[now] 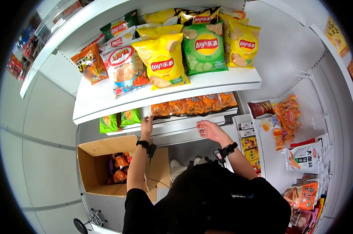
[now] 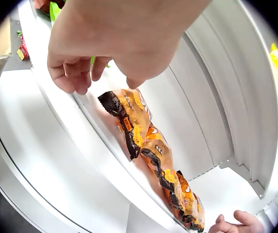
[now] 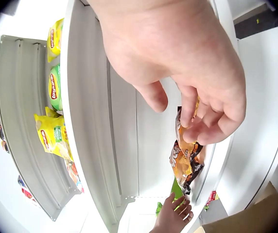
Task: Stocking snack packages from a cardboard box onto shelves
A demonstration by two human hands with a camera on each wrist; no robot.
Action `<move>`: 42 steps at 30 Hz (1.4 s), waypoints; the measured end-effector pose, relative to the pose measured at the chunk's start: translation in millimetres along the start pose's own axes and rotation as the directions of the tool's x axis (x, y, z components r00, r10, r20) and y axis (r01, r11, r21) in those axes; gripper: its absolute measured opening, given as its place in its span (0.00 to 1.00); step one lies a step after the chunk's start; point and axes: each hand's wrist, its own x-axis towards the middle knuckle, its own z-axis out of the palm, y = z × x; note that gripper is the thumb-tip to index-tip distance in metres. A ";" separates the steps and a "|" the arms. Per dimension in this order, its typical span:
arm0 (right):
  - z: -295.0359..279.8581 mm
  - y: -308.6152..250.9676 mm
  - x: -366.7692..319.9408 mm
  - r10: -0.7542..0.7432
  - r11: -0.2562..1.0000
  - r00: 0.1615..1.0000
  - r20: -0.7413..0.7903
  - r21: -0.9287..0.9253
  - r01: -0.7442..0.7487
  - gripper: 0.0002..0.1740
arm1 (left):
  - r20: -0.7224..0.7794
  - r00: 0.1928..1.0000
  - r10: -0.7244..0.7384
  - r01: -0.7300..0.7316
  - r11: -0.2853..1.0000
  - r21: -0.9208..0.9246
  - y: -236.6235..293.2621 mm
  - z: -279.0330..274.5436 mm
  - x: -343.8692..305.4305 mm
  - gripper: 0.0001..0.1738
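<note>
On the lower shelf (image 1: 172, 124), orange snack bags (image 1: 186, 106) with black edges stand in a row. My left hand (image 1: 146, 126) is at the left end of that row, its fingers loosely bent beside the nearest orange bag (image 2: 131, 114) and holding nothing. To its left stand two green snack bags (image 1: 130, 117). My right hand (image 1: 210, 131) hovers in front of the row's right part, palm turned inward with relaxed fingers and nothing held. In the right wrist view, the right hand's fingers (image 3: 209, 114) overlap part of the row.
An opened cardboard box (image 1: 102, 145) with orange and dark packets (image 1: 121, 167) inside stands on the floor below left. Overhead, the upper shelf (image 1: 207, 82) bears several chip bags (image 1: 162, 62). A side shelf (image 1: 276, 163) with snack packs runs along the right.
</note>
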 end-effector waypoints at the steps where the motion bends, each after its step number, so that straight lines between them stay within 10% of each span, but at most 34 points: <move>1: -0.8 1.2 2.5 0.014 1.000 1.000 0.005 -0.004 -0.014 0.16 | -0.040 0.999 0.009 -0.008 1.000 0.011 -2.5 -5.4 -9.2 0.35; 15: 1.9 28.4 31.0 0.168 0.986 0.975 0.146 -0.006 -0.169 0.15 | -0.325 0.931 -0.166 0.154 0.986 -0.061 -152.5 -88.1 -130.8 0.18; 20: -0.8 38.6 38.9 0.218 0.976 0.964 0.153 -0.026 -0.216 0.15 | -0.217 0.731 -0.647 0.521 0.734 -0.435 -160.8 -120.4 -192.9 0.13; 27: 21.7 52.5 54.5 0.295 0.955 0.941 0.166 -0.085 -0.284 0.15 | -0.130 0.618 -0.775 0.492 0.510 -0.706 -217.4 -148.5 -246.2 0.11; 28: 25.1 54.0 56.6 0.307 0.951 0.935 0.176 -0.099 -0.294 0.15 | 0.083 0.758 -0.647 0.427 0.396 -0.813 -231.7 -158.9 -255.8 0.13; 32: 44.4 61.0 64.1 0.363 0.929 0.914 0.182 -0.145 -0.340 0.15 | -0.128 0.585 -0.801 0.414 0.431 -0.802 -250.9 -156.7 -274.7 0.11; 33: 51.6 63.6 66.1 0.376 0.923 0.909 0.179 -0.156 -0.352 0.15 | -0.083 0.622 -0.778 0.409 0.414 -0.813 -267.1 -161.6 -279.3 0.24; 42: 114.6 102.5 78.6 0.436 0.888 0.889 0.141 -0.229 -0.399 0.17 | -0.052 0.640 -0.767 0.334 0.338 -0.880 -277.9 -207.6 -284.2 0.26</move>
